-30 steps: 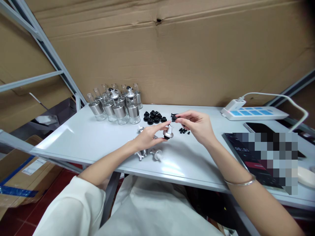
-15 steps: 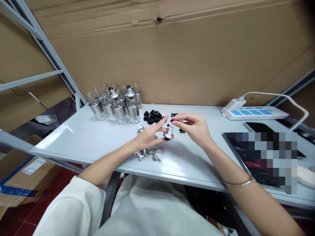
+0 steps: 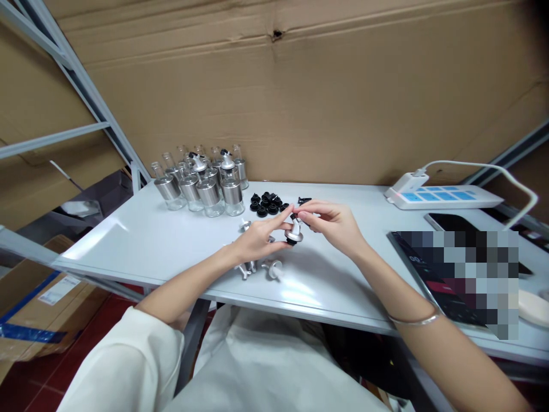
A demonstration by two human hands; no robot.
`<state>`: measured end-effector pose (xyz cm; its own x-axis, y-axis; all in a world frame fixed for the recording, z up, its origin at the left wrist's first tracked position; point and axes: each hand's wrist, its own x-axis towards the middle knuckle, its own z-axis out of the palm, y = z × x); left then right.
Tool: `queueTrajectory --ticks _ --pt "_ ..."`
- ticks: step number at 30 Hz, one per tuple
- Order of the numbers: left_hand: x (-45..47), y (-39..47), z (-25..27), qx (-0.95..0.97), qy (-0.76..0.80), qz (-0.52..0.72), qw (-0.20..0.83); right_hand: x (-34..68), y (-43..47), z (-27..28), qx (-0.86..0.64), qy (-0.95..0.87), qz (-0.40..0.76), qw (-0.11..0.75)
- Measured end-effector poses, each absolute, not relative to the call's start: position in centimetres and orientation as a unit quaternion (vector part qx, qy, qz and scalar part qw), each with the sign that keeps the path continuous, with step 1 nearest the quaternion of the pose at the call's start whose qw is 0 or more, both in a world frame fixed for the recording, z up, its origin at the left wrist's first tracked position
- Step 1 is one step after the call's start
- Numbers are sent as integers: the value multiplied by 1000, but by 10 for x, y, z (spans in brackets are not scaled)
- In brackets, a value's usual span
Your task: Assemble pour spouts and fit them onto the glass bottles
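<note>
My left hand (image 3: 257,239) grips a silver bottle pourer (image 3: 293,232) with a black stopper at its base, held upright above the table. My right hand (image 3: 337,224) is closed in a pinch at the pourer's black tip, on a small black part mostly hidden by the fingertips. Below and beside my left hand lie several loose silver pourer tops (image 3: 273,269), partly covered by the hand. Beyond the hands is a cluster of black stoppers (image 3: 266,205). A few small black pieces (image 3: 305,200) lie just behind my right hand.
Several glass bottles with metal sleeves (image 3: 210,197) stand at the back left, two topped with pourers. On the right are a white power strip (image 3: 450,197) with a plugged-in charger, a phone, and a tablet (image 3: 412,260). A cardboard sheet (image 3: 300,114) rises behind the table.
My right hand has moved slightly left and down, bringing the small black part from beside the spout onto its tip. My left hand and the pourer have hardly moved.
</note>
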<state>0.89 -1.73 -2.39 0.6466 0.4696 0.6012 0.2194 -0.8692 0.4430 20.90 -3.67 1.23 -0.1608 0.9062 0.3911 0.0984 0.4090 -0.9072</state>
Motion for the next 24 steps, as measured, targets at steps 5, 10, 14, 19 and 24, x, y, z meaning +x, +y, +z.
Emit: queueTrajectory --ticks 5,10,14,19,24 --pt "9 -16 -26 887 199 382 166 209 -39 15 -373 -652 397 527" --pt "9 -16 -25 886 195 386 164 208 -41 16 -373 -639 410 534" --pt "8 -17 -24 881 193 403 156 208 -41 16 -385 -629 416 532" --pt "9 -17 -22 881 199 400 156 208 -40 17 -398 -633 384 542" --pt "9 -18 -23 889 221 365 167 207 -39 16 -409 -625 391 538"
